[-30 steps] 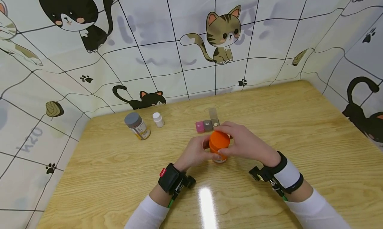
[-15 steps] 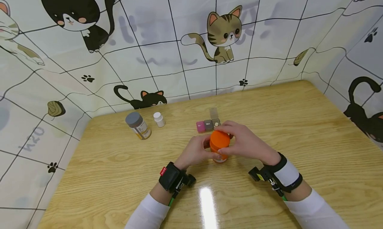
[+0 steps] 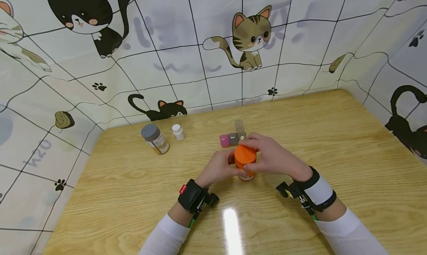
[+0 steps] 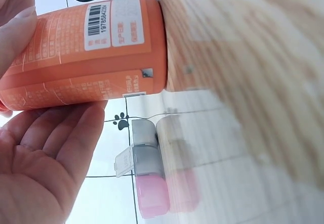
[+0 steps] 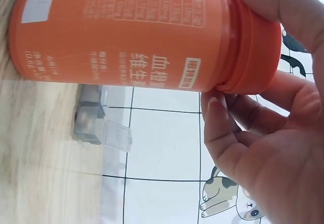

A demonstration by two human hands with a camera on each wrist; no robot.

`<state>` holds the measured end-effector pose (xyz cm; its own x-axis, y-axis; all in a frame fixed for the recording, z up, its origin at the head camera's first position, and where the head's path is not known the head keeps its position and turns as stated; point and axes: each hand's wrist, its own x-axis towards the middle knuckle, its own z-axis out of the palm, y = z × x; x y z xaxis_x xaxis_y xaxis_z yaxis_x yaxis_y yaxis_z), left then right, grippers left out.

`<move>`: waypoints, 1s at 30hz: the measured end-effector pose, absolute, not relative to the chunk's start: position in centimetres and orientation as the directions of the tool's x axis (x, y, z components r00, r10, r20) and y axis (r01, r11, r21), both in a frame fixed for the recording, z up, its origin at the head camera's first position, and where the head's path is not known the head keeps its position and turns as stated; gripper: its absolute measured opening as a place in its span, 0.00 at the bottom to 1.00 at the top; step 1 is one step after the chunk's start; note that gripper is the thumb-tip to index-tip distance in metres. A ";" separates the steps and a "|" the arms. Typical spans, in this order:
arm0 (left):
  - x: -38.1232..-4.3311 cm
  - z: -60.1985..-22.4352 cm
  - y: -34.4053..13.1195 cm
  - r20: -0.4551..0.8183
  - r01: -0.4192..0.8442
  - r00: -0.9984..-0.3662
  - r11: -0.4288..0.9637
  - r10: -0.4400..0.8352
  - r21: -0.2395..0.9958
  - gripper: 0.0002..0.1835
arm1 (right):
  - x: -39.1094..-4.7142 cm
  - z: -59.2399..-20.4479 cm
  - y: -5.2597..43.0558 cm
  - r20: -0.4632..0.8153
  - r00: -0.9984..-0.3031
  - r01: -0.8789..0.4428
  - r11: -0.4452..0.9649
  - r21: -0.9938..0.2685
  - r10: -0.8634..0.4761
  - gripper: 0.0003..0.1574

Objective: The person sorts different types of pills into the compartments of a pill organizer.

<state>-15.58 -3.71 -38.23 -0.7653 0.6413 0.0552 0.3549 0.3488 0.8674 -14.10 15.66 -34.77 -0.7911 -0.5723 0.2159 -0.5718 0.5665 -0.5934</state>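
An orange supplement bottle [image 4: 96, 52] with white printing and a barcode sticker stands upright on the table between both hands. My left hand [image 3: 219, 168] holds its body, thumb on the near side and fingers around the far side. At the top, my right hand [image 3: 274, 158] grips the orange screw cap [image 5: 260, 49] between thumb and fingers. The cap sits on the bottle's neck. Just behind the bottle lies a small pill organizer [image 3: 233, 138] with one pink and two grey compartments. Its right-hand lid [image 5: 119, 135] is raised, and a pale pill [image 3: 242, 138] shows in that compartment.
Toward the back left of the wooden table [image 3: 126, 195] stand a brown bottle with a grey cap [image 3: 155, 139] and a small white bottle [image 3: 178, 132]. A white cat-print sheet [image 3: 213, 55] rises behind the table and along its sides.
The head view shifts slightly. Both hands stay on the bottle and its cap, with no clear movement of either.
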 end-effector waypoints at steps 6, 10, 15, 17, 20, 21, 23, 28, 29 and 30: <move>-16.4 -39.6 -3.9 0.073 0.376 -0.758 0.341 0.648 0.862 0.22 | -13.8 -35.4 15.1 0.259 -0.837 -0.529 0.594 -0.606 -0.481 0.32; -16.5 -39.6 -4.0 0.087 0.394 -0.753 0.342 0.653 0.853 0.21 | -13.3 -36.1 14.6 0.276 -0.877 -0.478 0.658 -0.582 -0.393 0.37; -16.4 -39.7 -4.0 0.089 0.385 -0.749 0.322 0.656 0.865 0.23 | -13.6 -36.7 15.7 0.242 -0.868 -0.457 0.508 -0.730 -0.434 0.45; -16.3 -39.6 -3.9 0.082 0.369 -0.751 0.313 0.655 0.875 0.24 | -14.1 -36.9 16.5 0.230 -0.836 -0.430 0.333 -0.839 -0.499 0.48; -16.2 -39.6 -3.9 0.065 0.354 -0.760 0.328 0.647 0.876 0.24 | -15.0 -37.5 17.1 0.223 -0.756 -0.350 0.092 -0.932 -0.615 0.47; -16.2 -39.5 -3.9 0.062 0.353 -0.762 0.333 0.645 0.874 0.24 | -15.2 -37.7 17.2 0.220 -0.731 -0.323 0.043 -0.945 -0.646 0.46; -16.2 -39.5 -3.9 0.052 0.347 -0.766 0.345 0.641 0.872 0.24 | -15.7 -38.1 17.2 0.210 -0.693 -0.277 -0.015 -0.961 -0.690 0.44; -16.2 -39.5 -3.9 0.045 0.352 -0.766 0.358 0.642 0.865 0.24 | -16.1 -38.6 17.4 0.174 -0.694 -0.242 -0.002 -0.970 -0.699 0.40; -16.2 -39.5 -3.9 0.047 0.353 -0.765 0.357 0.643 0.865 0.25 | -16.1 -38.7 17.4 0.171 -0.710 -0.243 0.010 -0.970 -0.684 0.39; -16.2 -39.4 -3.9 0.050 0.357 -0.764 0.357 0.643 0.863 0.25 | -15.9 -38.7 17.3 0.161 -0.736 -0.238 0.029 -0.971 -0.658 0.39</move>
<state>-16.23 -3.89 -39.45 -0.7642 0.6430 0.0503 0.3574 0.3573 0.8629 -15.89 17.29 -38.74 -0.7356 -0.6580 0.1611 -0.2383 0.0287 -0.9708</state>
